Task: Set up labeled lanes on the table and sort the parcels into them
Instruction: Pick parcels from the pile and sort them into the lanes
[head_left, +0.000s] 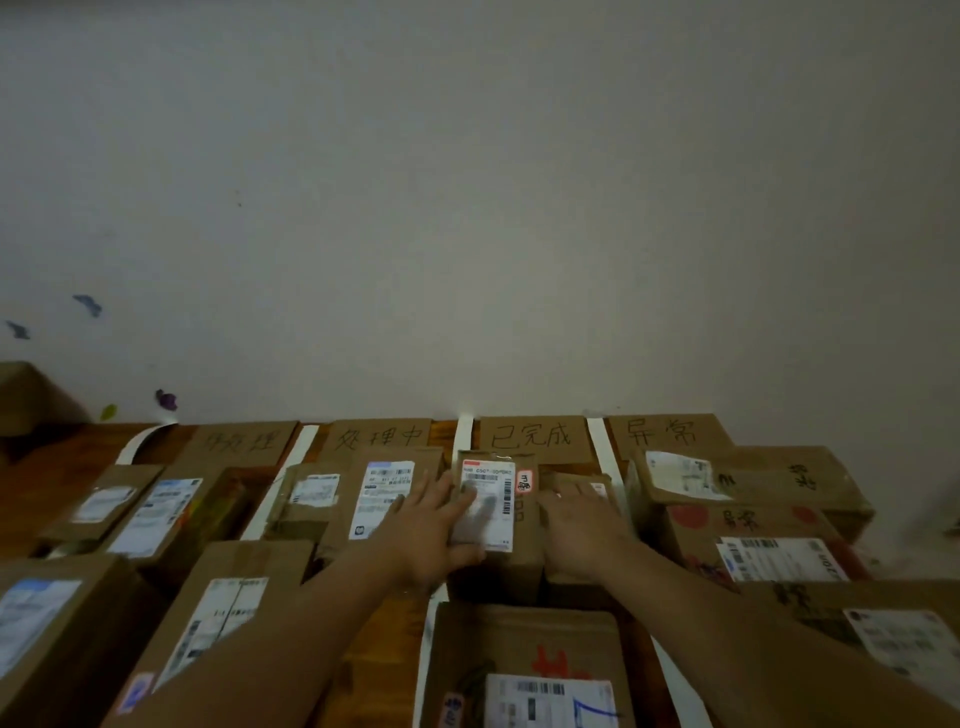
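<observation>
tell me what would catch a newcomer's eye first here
Both hands meet in the middle: the left hand lays its fingers on the white label of a small parcel while the right hand rests on the box beside it. Behind them, handwritten cardboard signs line the wall, with white tape strips splitting the table into lanes crowded with brown parcels.

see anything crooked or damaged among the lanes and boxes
Yes: the leftmost tape strip curves at its far end, unlike the straighter ones, and the label on the far right box looks wrinkled.
</observation>
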